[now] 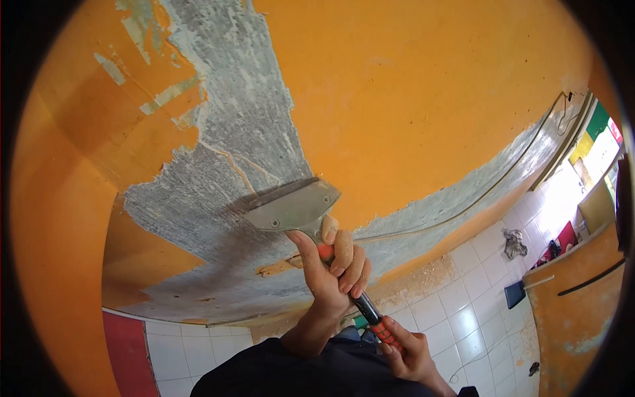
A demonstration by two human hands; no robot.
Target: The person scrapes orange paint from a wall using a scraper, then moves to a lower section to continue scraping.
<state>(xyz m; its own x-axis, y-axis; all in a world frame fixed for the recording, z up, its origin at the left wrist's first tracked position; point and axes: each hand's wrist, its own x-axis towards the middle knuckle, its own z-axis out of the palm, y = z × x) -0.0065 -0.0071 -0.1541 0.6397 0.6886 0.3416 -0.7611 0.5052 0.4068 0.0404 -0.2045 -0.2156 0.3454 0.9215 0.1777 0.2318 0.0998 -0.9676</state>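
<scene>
A wide-bladed wall scraper [291, 208] has its metal head against the bared grey strip [245, 99] of the orange wall [410, 99]. My left hand [334, 268] wraps around the handle just below the head, its thumb toward the blade. Lower down, my right hand [410, 354] grips the red-and-black end of the same handle. A thin curl of peeled paint [239, 173] clings to the wall by the blade's edge. Fingers of both hands cover parts of the handle.
Paint debris [423, 281] lies on the white tiled floor [463, 324] along the wall's foot. A cable [476, 198] runs along the wall at right. An orange counter [582, 311] stands at far right near a bright window, and a crumpled bag [514, 243] lies on the floor.
</scene>
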